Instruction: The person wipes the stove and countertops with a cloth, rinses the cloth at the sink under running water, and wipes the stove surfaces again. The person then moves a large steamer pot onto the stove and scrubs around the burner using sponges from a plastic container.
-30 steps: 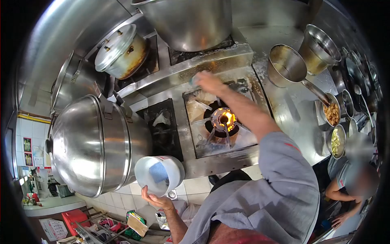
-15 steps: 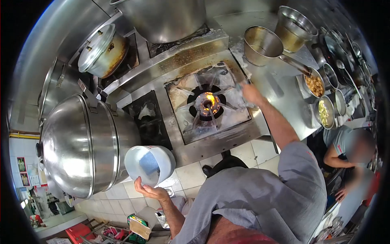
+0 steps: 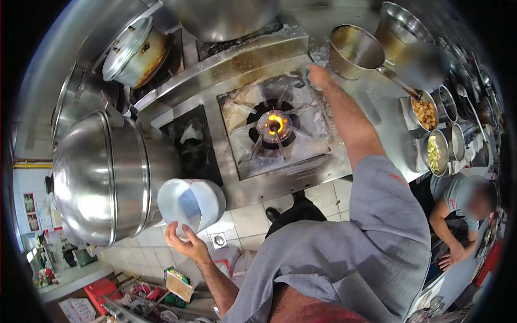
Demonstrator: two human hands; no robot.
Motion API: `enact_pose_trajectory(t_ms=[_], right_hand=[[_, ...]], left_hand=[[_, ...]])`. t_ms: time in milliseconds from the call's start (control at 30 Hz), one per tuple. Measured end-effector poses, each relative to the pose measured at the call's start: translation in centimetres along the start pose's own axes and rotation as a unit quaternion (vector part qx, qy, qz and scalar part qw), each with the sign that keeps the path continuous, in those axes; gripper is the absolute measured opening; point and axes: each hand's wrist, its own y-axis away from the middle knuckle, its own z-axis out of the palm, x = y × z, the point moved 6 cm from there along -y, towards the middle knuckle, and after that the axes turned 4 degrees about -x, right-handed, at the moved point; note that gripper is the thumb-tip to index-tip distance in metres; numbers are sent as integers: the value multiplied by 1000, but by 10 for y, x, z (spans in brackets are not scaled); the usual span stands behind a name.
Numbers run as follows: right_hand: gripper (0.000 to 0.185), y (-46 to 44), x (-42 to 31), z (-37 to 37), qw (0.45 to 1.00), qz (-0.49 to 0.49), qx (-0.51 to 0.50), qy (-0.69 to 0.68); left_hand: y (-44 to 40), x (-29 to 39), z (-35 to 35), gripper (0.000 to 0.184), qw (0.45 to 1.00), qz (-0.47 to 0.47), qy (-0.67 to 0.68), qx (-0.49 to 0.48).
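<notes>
My right hand (image 3: 319,77) is closed on a small teal pad, mostly hidden by the fingers, at the back right corner of the stove top. Left of and nearer than that hand, a lit burner (image 3: 274,126) shows an orange flame inside a square metal surround streaked with whitish film. My left hand (image 3: 187,243) holds a white bucket (image 3: 214,207) at its lower side, fingers curved against it. The bucket is tilted with its mouth towards me, and a bluish patch shows inside.
A big domed steel vessel (image 3: 86,177) stands left, with a lidded pot (image 3: 132,56) behind. A long-handled saucepan (image 3: 353,56) sits right, near bowls of brown pieces (image 3: 424,113) and pale green pieces (image 3: 434,153). A co-worker (image 3: 455,215) is at the far right.
My right hand swept from the burner's back left to its right side, then towards the back right corner. My left hand still holds the bucket. The whole view has shifted.
</notes>
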Motion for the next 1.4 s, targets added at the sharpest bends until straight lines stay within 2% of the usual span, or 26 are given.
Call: enact_pose_trajectory(t_ms=[33,100,133,233,267,333,367,433,467,500,533,567,600,633,667,700,733,767,833,867,933,1067,1100,1167,1333,1400], right_hand=[[38,-3,-2,-1,999,-2,-27,36],[34,15,20,12,996,-75,39,-11],[34,33,32,18,996,-66,45,-37],[33,115,32,7,995,-93,2,-44],[31,139,29,1,987,-78,-70,-122],[30,188,19,-17,969,112,-95,-197],[30,205,8,-21,971,110,-88,-196],[32,238,4,-36,905,137,-7,-403],[39,245,5,-34,889,112,106,-431],[42,256,10,-29,887,122,81,-438],[46,275,-25,-38,883,137,64,-445],[49,286,-36,-39,914,115,78,-381],[49,299,-54,-35,916,120,104,-369],[50,316,-82,-42,913,124,89,-378],[52,322,-88,-29,941,102,97,-306],[52,326,-100,-18,918,94,74,-378],[51,343,-126,-27,895,126,23,-427],[49,340,-131,-9,892,78,26,-444],[42,349,-158,0,927,-14,31,-374],[42,356,-165,1,925,-7,42,-377],[39,362,-190,14,921,-28,-28,-387],[34,366,-209,27,914,-88,45,-394],[34,364,-207,30,913,-82,48,-396],[33,368,-214,31,916,-65,-16,-396],[32,371,-202,39,917,-80,29,-390],[35,373,-192,46,923,-34,-30,-382]], left_hand=[[-4,7,-2,19,999,29,-37,-9],[-12,6,-5,17,1000,9,-10,-15],[-18,0,-6,14,1000,-4,3,-24],[-44,11,0,10,986,-13,25,-165],[-50,11,5,12,971,-24,34,-236],[-53,1,20,18,924,12,3,-383],[-62,-2,23,18,925,16,7,-379],[-53,-7,50,20,796,24,-90,-598],[-45,-14,66,22,759,92,-135,-631],[-35,-25,83,22,724,151,-147,-657],[-29,-30,96,22,681,220,-159,-680],[-33,-27,98,22,672,240,-201,-671],[-32,-27,98,23,663,263,-243,-657],[-32,-31,101,24,651,302,-236,-656],[-29,-61,118,28,653,289,-231,-661],[-21,-124,152,36,693,310,-180,-626],[-26,-141,162,37,690,295,-174,-638],[-32,-134,166,37,681,290,-180,-649],[-45,-121,165,38,670,278,-192,-661],[-50,-115,165,38,667,277,-196,-663],[-58,-107,165,39,662,278,-203,-666],[-69,-98,169,40,660,273,-198,-672],[-73,-98,172,41,657,270,-202,-674],[-77,-99,174,42,656,266,-201,-678],[-80,-106,179,44,666,254,-185,-677],[-76,-114,181,45,666,251,-183,-678]])
